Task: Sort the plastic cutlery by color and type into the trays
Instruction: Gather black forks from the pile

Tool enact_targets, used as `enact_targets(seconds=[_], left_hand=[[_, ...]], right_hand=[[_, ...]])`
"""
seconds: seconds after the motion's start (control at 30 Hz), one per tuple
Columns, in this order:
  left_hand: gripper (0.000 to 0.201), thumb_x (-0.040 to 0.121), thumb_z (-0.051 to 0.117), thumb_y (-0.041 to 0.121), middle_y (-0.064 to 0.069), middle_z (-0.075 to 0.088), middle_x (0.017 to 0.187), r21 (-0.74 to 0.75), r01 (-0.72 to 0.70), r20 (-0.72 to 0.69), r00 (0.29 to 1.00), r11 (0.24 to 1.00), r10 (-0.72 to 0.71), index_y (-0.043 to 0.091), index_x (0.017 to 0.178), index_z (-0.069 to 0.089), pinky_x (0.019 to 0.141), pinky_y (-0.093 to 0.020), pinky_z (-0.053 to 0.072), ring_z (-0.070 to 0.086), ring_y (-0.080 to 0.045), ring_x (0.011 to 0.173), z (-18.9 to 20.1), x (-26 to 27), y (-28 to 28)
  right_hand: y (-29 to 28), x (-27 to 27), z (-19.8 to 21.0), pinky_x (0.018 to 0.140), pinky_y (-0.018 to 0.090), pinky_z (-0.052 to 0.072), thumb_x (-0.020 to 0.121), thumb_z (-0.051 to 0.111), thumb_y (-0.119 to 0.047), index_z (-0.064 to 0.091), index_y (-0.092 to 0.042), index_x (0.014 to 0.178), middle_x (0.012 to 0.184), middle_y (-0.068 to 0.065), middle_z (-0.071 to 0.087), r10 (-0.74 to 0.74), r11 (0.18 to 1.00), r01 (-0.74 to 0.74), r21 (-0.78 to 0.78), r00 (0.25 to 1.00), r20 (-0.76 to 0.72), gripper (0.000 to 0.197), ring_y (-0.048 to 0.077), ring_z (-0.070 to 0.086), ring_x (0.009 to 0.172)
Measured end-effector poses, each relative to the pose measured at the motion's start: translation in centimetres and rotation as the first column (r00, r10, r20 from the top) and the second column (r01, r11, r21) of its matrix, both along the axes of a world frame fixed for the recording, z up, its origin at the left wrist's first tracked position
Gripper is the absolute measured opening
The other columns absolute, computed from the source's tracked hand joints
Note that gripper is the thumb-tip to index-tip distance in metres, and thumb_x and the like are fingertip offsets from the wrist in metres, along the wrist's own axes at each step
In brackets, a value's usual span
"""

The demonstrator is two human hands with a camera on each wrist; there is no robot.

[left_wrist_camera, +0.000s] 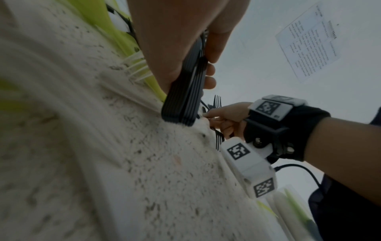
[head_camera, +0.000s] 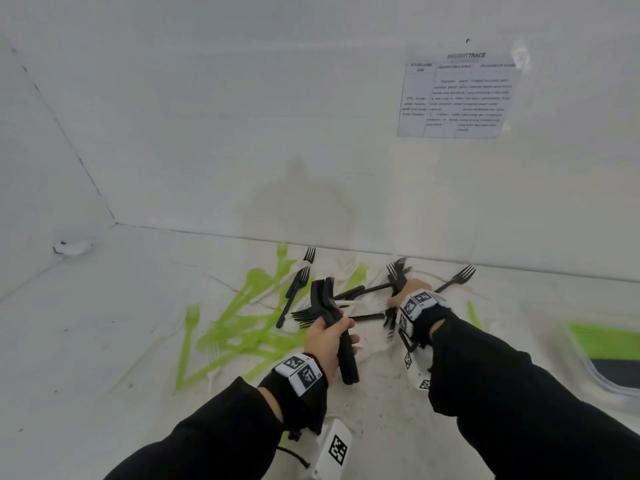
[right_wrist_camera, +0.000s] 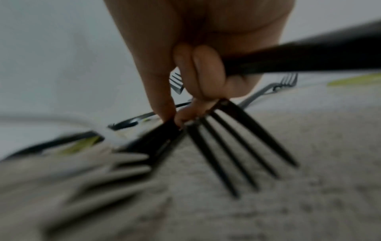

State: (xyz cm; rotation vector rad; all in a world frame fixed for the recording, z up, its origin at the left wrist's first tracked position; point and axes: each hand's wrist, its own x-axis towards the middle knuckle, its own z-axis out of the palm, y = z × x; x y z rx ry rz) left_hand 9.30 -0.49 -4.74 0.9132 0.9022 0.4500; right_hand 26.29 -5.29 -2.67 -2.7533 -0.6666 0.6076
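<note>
My left hand is wrapped tight around a bunch of black forks, with my thumb on one side and my fingers curled over the other, so the handles sit stacked together and the prongs stick up. My right hand is down in the pile, and its fingertips pinch one more black fork near its neck; another black handle runs across under those same fingers, so I may be holding two. Around my hands more black forks lie loose on the white table. A big heap of green cutlery is just to the left, and some white forks are mixed in under the black ones. The tray sits far off at my right, with green and black things already in it. I think I am at the step of gathering all the black forks. Next I should lift this fork free without dragging a white one along, slip it into my left bunch facing the same way, then carry the bunch over to the tray.
</note>
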Motion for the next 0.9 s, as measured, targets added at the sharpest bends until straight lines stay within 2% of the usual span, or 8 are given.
enact_targets(seconds=[0.07, 0.13, 0.3, 0.37, 0.47, 0.6, 0.73, 0.9], left_hand=[[0.009, 0.093, 0.053, 0.004, -0.006, 0.060, 0.079, -0.002, 0.004, -0.004, 1.000, 1.000, -0.004, 0.012, 0.096, 0.055, 0.053, -0.030, 0.046, 0.054, -0.020, 0.061, -0.3, 0.3, 0.3], [0.009, 0.093, 0.053, 0.004, -0.007, 0.061, 0.080, -0.007, 0.011, -0.006, 1.000, 1.000, -0.011, 0.012, 0.097, 0.056, 0.054, -0.031, 0.046, 0.054, -0.021, 0.062, -0.5, 0.7, 0.5], [0.009, 0.093, 0.053, 0.005, -0.007, 0.061, 0.081, -0.020, 0.044, -0.002, 0.999, 0.999, -0.044, 0.013, 0.095, 0.056, 0.059, -0.033, 0.046, 0.055, -0.021, 0.064, -0.9, 1.5, 0.7], [0.009, 0.093, 0.052, 0.005, -0.007, 0.061, 0.081, -0.025, 0.053, 0.001, 0.999, 0.998, -0.053, 0.013, 0.095, 0.055, 0.058, -0.032, 0.046, 0.055, -0.021, 0.063, -1.0, 1.9, 0.5], [0.009, 0.093, 0.053, 0.004, -0.007, 0.061, 0.079, -0.038, 0.054, 0.007, 0.999, 0.998, -0.054, 0.013, 0.094, 0.056, 0.058, -0.032, 0.046, 0.055, -0.021, 0.061, -1.2, 2.2, 0.4], [0.009, 0.092, 0.054, 0.004, -0.007, 0.061, 0.079, -0.059, 0.063, 0.016, 0.998, 0.996, -0.062, 0.013, 0.096, 0.056, 0.059, -0.032, 0.046, 0.055, -0.021, 0.062, -1.3, 2.4, 0.1], [0.012, 0.092, 0.052, 0.003, -0.007, 0.059, 0.076, -0.043, 0.058, 0.024, 0.998, 0.997, -0.057, 0.014, 0.089, 0.054, 0.058, -0.031, 0.045, 0.053, -0.021, 0.060, -1.1, 2.7, -0.1], [0.014, 0.092, 0.051, 0.004, -0.006, 0.059, 0.076, -0.035, 0.065, 0.003, 0.998, 0.997, -0.065, 0.015, 0.085, 0.054, 0.058, -0.032, 0.045, 0.054, -0.021, 0.061, -1.3, 3.0, -0.2]], right_hand=[[-0.3, 0.7, -0.3, 0.068, 0.025, 0.043, 0.077, 0.063, -0.026, 0.064, -0.008, 0.092, 0.089, 0.008, 0.061, -0.028, 1.000, 0.028, 0.006, 0.998, -0.049, 0.023, 0.024, 0.058, 0.082], [-0.8, 1.3, -0.3, 0.065, 0.024, 0.041, 0.076, 0.061, -0.028, 0.060, -0.010, 0.078, 0.086, 0.007, 0.062, -0.031, 1.000, 0.030, -0.005, 0.996, -0.085, 0.018, 0.024, 0.058, 0.079], [-2.5, 2.4, -0.2, 0.048, 0.021, 0.032, 0.081, 0.062, -0.029, 0.057, -0.007, 0.080, 0.072, 0.005, 0.054, -0.081, 0.996, 0.085, 0.022, 0.984, -0.159, 0.023, 0.018, 0.050, 0.063], [-3.2, 2.8, -0.5, 0.053, 0.024, 0.039, 0.078, 0.064, -0.033, 0.056, -0.008, 0.070, 0.071, 0.006, 0.056, -0.109, 0.989, 0.126, 0.078, 0.975, -0.195, 0.028, 0.019, 0.052, 0.064], [-4.0, 3.0, -0.7, 0.061, 0.029, 0.045, 0.078, 0.066, -0.034, 0.058, -0.006, 0.075, 0.067, 0.007, 0.055, -0.130, 0.973, 0.171, 0.154, 0.961, -0.245, 0.029, 0.020, 0.051, 0.060], [-4.3, 2.8, -0.8, 0.076, 0.040, 0.052, 0.080, 0.063, -0.026, 0.052, -0.013, 0.065, 0.076, 0.013, 0.059, -0.137, 0.917, 0.197, 0.347, 0.972, -0.192, 0.023, 0.028, 0.057, 0.072], [-4.0, 1.8, -0.6, 0.078, 0.037, 0.048, 0.083, 0.063, -0.026, 0.039, -0.018, 0.062, 0.075, 0.007, 0.053, -0.112, 0.906, 0.136, 0.400, 0.990, -0.083, 0.033, 0.025, 0.054, 0.077], [-3.1, 1.7, -0.6, 0.075, 0.030, 0.041, 0.083, 0.067, -0.032, 0.041, -0.019, 0.065, 0.069, 0.000, 0.050, -0.082, 0.907, 0.146, 0.394, 0.981, -0.174, 0.033, 0.022, 0.052, 0.078]])
